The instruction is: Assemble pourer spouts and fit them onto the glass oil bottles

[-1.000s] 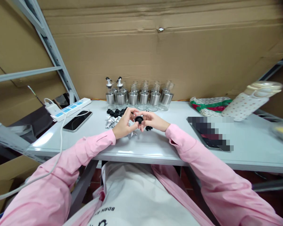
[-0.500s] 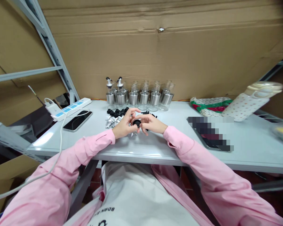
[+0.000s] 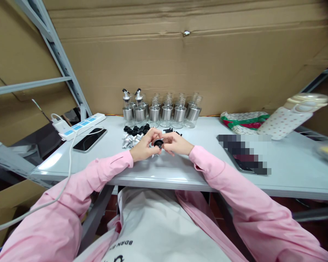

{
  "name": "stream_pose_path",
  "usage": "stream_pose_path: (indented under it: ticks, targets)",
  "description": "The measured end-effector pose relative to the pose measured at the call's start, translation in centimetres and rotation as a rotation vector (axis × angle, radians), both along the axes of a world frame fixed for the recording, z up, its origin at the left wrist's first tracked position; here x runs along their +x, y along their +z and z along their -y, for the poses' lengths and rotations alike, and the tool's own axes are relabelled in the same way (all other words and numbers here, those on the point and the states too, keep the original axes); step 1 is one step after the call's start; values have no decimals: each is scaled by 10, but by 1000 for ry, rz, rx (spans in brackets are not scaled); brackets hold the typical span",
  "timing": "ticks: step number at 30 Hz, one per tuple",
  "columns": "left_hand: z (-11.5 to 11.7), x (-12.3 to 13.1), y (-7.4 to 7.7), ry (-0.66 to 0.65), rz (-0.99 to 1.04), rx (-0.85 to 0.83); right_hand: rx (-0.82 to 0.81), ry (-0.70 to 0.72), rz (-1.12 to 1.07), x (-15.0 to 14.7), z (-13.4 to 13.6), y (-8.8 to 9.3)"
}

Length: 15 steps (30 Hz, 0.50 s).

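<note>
Between my two hands is a round black stopper (image 3: 158, 143), held over the table near its middle. My left hand (image 3: 145, 145) closes on its left side with thumb and fingers. From the right, the fingers of my right hand (image 3: 175, 143) pinch the same piece. Something silvery shows just below it, mostly hidden. Behind my left hand lie a pile of black stoppers (image 3: 136, 129) and several silver spout parts (image 3: 129, 141). Small black pieces (image 3: 169, 130) lie behind my right hand.
Glass bottles with metal bands (image 3: 167, 113) stand in rows at the back; two carry pourer spouts (image 3: 138, 94). On the left are a phone (image 3: 90, 140) and a power strip (image 3: 82, 126). On the right are a pixelated dark object (image 3: 242, 156), a patterned bag (image 3: 243, 122) and a dotted bottle (image 3: 285, 122).
My fingers have shifted around the black stopper: the left fingers curl in more, and the right fingers draw closer to its edge. The stopper stays in about the same place.
</note>
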<state>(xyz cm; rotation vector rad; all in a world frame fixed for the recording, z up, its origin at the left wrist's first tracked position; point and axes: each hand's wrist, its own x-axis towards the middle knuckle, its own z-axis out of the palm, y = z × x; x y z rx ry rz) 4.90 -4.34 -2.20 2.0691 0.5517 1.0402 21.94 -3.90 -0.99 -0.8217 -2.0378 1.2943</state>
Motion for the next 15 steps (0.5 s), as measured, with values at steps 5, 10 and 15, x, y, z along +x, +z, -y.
stream_pose_path:
  ticks: [5, 10, 15]
  targets:
    - [0, 0, 0, 82, -46, 115, 16, 29, -14, -1, -2, -2]
    - [-4, -3, 0, 174, -19, 276, -4, 50, -130, 0, -9, -6]
    - [-11, -6, -2, 216, 79, 363, 164, -88, -143, 4, -13, -6]
